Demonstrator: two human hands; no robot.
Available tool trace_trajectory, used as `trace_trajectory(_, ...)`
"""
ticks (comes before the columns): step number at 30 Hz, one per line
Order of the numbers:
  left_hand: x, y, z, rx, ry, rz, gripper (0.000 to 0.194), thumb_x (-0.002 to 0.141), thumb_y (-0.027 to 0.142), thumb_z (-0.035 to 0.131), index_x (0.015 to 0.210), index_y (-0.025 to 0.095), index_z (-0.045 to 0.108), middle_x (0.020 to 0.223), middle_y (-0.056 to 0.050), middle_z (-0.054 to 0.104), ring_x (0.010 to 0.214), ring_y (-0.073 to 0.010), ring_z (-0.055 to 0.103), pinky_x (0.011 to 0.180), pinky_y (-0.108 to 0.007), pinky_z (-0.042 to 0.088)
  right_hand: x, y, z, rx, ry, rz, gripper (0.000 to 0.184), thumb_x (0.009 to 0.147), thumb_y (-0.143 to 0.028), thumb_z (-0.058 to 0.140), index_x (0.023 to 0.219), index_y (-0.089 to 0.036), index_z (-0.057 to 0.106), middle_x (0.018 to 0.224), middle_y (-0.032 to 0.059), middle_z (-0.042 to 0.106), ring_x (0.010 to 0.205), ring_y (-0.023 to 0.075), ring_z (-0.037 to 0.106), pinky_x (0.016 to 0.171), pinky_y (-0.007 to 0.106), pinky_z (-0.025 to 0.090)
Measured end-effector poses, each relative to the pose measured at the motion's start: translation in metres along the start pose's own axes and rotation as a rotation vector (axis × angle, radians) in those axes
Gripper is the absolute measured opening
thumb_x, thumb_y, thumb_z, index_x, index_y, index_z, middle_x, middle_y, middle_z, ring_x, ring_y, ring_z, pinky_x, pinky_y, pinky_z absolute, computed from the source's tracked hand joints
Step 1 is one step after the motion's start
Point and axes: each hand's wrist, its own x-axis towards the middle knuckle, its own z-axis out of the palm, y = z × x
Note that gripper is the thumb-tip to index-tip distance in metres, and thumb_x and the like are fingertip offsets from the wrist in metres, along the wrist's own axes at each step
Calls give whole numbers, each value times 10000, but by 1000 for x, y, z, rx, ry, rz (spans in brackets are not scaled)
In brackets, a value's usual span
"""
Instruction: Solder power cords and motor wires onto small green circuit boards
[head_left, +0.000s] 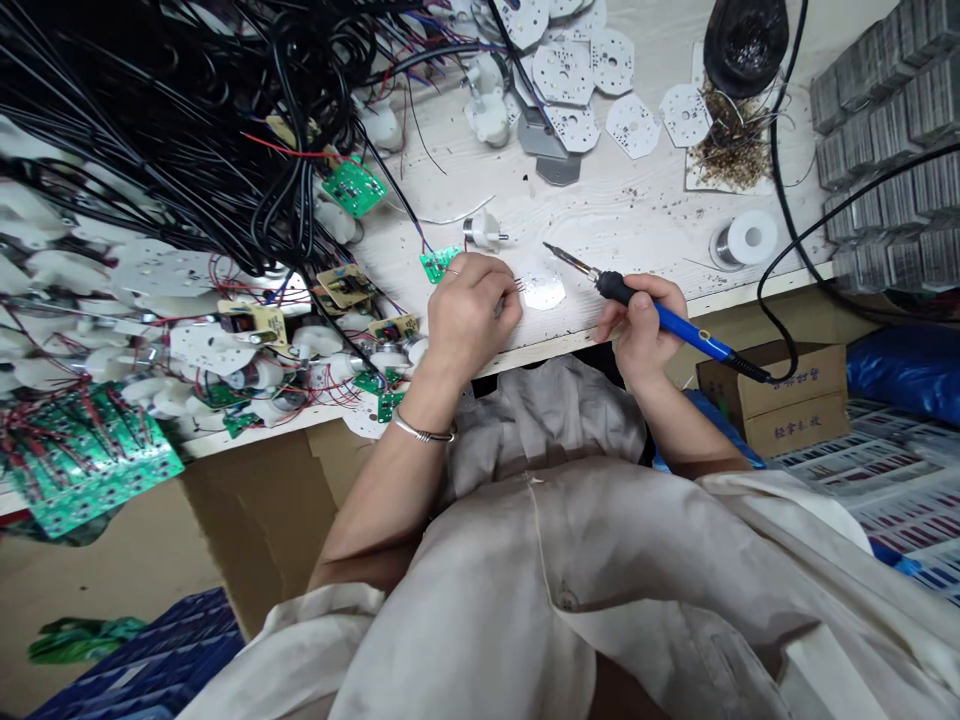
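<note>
My right hand (pixel 646 325) is wrapped round the dark grip of a blue soldering iron (pixel 694 335). Its metal tip points up and left over the bench. Closed in a pinch, my left hand (pixel 476 305) has thin wire ends (pixel 516 285) poking out at its fingertips. Just right of these wires, a white circuit board (pixel 544 290) lies flat on the bench. A small green circuit board (pixel 439 263) shows partly behind my left hand, with a cable running up from it. Near it lies a small white-and-metal motor (pixel 484 233).
Black cables (pixel 172 130), wired motors and boards crowd the left side. Loose white boards (pixel 562 72) lie at the back. At right are a solder spool (pixel 750 240), a debris-covered pad (pixel 731 160) and stacked grey plates (pixel 892 130). The iron's cord (pixel 784 340) loops over the bench edge.
</note>
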Motion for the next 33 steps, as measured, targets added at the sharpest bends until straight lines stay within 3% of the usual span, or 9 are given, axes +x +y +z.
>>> trace_trajectory(5, -2, 8, -5, 119, -8, 33, 132, 947, 201, 527, 870, 218, 633, 993, -78, 712, 978, -246, 635, 839, -417, 504, 0, 2, 2, -9, 29, -53, 366, 941, -639, 553, 1051, -290, 570, 648, -96, 619, 392, 59, 560, 394, 192, 446)
trace_trajectory(10, -2, 19, -20, 272, 40, 25, 145, 931, 173, 550, 1013, 240, 648, 1173, -92, 702, 1105, -290, 589, 854, -446, 431, 1, 5, 4, -11, 83, -118, 300, 977, -568, 543, 1091, -292, 568, 706, -94, 655, 418, 46, 581, 431, 179, 475)
trace_trajectory(16, 12, 2, -22, 317, -80, 16, 222, 911, 190, 552, 696, 209, 603, 857, -109, 668, 916, -294, 588, 706, -414, 381, -1, 5, 5, 44, 95, -156, 230, 976, -463, 596, 1114, -279, 605, 756, -83, 693, 455, 39, 623, 485, 172, 512)
trace_trajectory(20, 13, -4, -32, 204, -73, 14, 200, 933, 241, 547, 805, 220, 700, 806, -72, 675, 802, -238, 614, 619, -363, 390, 1, -9, 0, 17, 76, -200, 180, 988, -386, 599, 1138, -295, 638, 845, -59, 731, 550, 50, 686, 586, 199, 567)
trace_trajectory(23, 11, -3, -51, -72, 61, -82, 200, 979, 330, 569, 932, 240, 741, 856, -26, 717, 778, -173, 637, 671, -342, 486, 20, -18, -1, -58, 19, -312, 212, 987, -422, 594, 1165, -320, 645, 950, -27, 753, 628, 85, 724, 644, 252, 602)
trace_trajectory(25, 11, -4, -69, -311, 239, -187, 179, 969, 387, 642, 926, 249, 748, 818, 12, 723, 691, -123, 619, 638, -334, 505, 41, -15, 3, -154, -68, -334, 253, 982, -488, 579, 1159, -324, 653, 969, -9, 748, 664, 112, 730, 667, 288, 616)
trace_trajectory(28, 13, -14, -99, -644, 555, -350, 191, 817, 386, 803, 883, 217, 746, 656, 46, 681, 520, -76, 552, 487, -274, 440, 75, -5, 14, -405, -134, -353, 358, 1003, -572, 477, 1120, -297, 675, 942, 9, 726, 718, 137, 711, 748, 326, 613)
trace_trajectory(31, 6, -44, -132, -788, 814, -450, 229, 635, 316, 780, 757, 173, 650, 529, 75, 590, 445, -70, 506, 409, -210, 364, 97, 3, 28, -738, -228, -412, 344, 1019, -511, 462, 1152, -268, 667, 1054, 52, 711, 928, 198, 718, 842, 352, 582)
trace_trajectory(33, -6, -78, -153, -722, 936, -540, 235, 634, 341, 700, 720, 186, 546, 552, 81, 572, 482, -62, 509, 420, -168, 336, 104, 6, 36, -909, -292, -433, 316, 1024, -444, 472, 1218, -254, 633, 1122, 78, 683, 982, 223, 702, 860, 371, 568)
